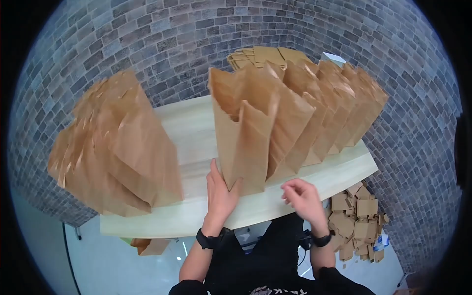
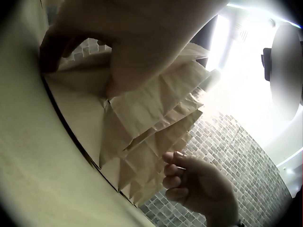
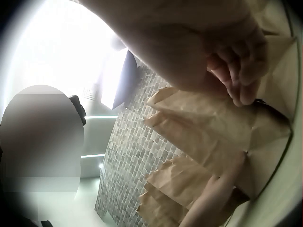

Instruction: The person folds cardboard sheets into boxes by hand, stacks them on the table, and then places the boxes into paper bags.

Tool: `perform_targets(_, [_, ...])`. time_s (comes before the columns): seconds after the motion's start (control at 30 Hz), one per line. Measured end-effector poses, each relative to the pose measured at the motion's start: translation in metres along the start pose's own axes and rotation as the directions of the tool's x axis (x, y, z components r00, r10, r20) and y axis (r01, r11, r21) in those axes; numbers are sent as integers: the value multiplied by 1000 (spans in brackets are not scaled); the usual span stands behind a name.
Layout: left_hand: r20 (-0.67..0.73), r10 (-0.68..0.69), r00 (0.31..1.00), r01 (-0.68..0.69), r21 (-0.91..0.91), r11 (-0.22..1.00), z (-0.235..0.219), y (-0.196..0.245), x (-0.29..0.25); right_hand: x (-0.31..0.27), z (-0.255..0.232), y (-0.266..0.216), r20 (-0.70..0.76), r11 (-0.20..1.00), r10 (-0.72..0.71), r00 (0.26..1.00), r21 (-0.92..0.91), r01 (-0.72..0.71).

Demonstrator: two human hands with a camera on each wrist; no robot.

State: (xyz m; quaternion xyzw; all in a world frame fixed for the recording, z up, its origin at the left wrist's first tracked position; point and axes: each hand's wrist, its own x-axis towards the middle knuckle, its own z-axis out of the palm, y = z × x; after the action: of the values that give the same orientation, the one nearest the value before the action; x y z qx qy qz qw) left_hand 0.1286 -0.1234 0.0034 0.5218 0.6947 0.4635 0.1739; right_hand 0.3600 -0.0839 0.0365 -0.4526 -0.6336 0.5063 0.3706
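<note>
Several brown paper bags stand upright in a row on the table, and the nearest bag (image 1: 253,152) has its mouth open. My left hand (image 1: 222,197) rests against the lower left corner of this bag. Its fingers extend along the bag's side, while the thumb lies on the front face. In the left wrist view, the same hand (image 2: 137,42) spans the bag's base close to the tabletop. My right hand (image 1: 306,202) hovers before the row's lower edge, fingers loosely curled and holding nothing. The right wrist view shows its fingers (image 3: 248,71) near the bags.
Another cluster of standing paper bags (image 1: 123,147) fills the left of the pale table (image 1: 189,132). Flat folded bags (image 1: 273,55) lie behind the row, beside a small white box (image 1: 334,59). Cardboard pieces (image 1: 356,221) are heaped on the floor at right. A brick-patterned wall (image 1: 187,44) encloses the back.
</note>
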Motion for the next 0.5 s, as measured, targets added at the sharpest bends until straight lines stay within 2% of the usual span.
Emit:
perform_targets(0.07, [-32,35,999,-34,34,999,4,-2,9,8,15,5,-45,995,-94,995,-30,92])
perform_targets(0.1, [-50,48,998,-46,37,998,8,-5,13,10,17,3,-56,995,-96,994,-8,95])
perform_targets(0.17, [-78,68,995,-65,48,997,16,-13,23,16,19,-31,-208,957,-262,942,-186,225])
perform_targets(0.2, [-50,137,989,-135,51,990,21,-19,28,22,20,-33,-194,954,-276,941,-177,243])
perform_targets(0.23, [-35,196,980,-193,57,979,22,-24,32,30,24,-36,-309,924,-368,877,-230,307])
perform_targets(0.27, [-79,179,981,-173,77,982,23,-28,32,37,31,-38,-405,888,-454,794,-281,365])
perform_targets(0.3, [-42,169,985,-166,69,984,26,-31,32,44,34,-38,-414,874,-481,773,-293,387])
perform_targets(0.33, [-8,158,987,-158,61,986,27,-34,32,51,40,-42,-370,865,-500,783,-270,424])
perform_targets(0.4, [-73,162,984,-157,67,985,27,-37,30,58,48,-53,-391,813,-573,721,-384,438])
perform_targets(0.43, [-89,185,979,-181,53,982,27,-40,30,61,46,-54,-363,806,-584,726,-363,467])
perform_targets(0.47, [-113,180,977,-173,69,983,22,-37,29,62,43,-53,-297,695,-691,659,-524,493])
perform_targets(0.5, [-56,124,991,-121,58,991,19,-34,27,61,42,-53,-217,557,-780,587,-668,494])
